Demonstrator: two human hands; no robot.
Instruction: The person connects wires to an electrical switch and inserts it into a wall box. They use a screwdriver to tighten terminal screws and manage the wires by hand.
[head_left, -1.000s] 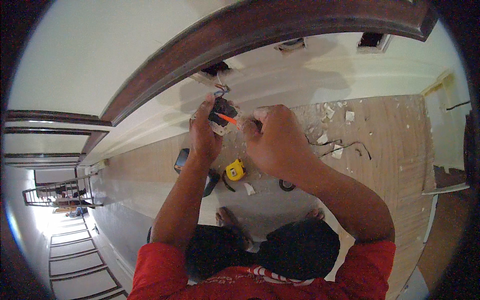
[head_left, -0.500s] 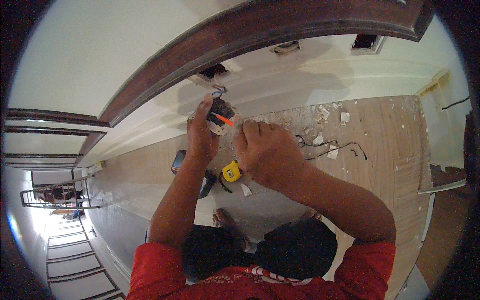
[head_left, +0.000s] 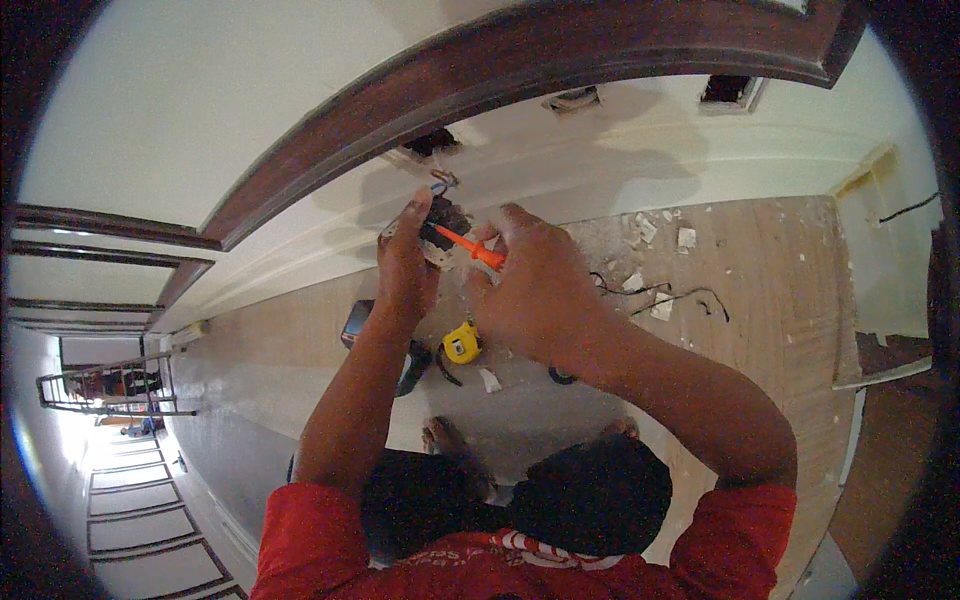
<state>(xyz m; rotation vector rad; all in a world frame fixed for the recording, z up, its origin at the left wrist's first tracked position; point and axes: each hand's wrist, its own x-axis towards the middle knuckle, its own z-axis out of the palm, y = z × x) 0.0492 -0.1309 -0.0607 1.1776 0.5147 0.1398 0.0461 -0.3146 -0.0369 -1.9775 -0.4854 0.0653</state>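
An orange-handled screwdriver [head_left: 470, 245] points left, with its dark shaft towards my left hand. My right hand [head_left: 545, 285] is around the back end of its handle, the fingers loosely curled and the index finger raised. My left hand [head_left: 407, 265] is closed, thumb up, on a small wired fitting that its fingers mostly hide. Thin blue and brown wires [head_left: 441, 183] run down to this hand from a dark square hole [head_left: 432, 143] in the wall. Behind the screwdriver tip lies a dark broken patch [head_left: 455, 215] near the base of the wall.
A yellow tape measure [head_left: 461, 343] and a dark box-shaped thing [head_left: 358, 323] lie on the floor near my left forearm. Plaster chips [head_left: 645, 230] and black wire pieces [head_left: 690, 292] are scattered to the right. Another wall opening [head_left: 728, 89] sits under the dark wooden trim [head_left: 500, 70].
My right hand has opened a little and shifted right, so more of the orange handle shows. My left hand stays nearly in place.
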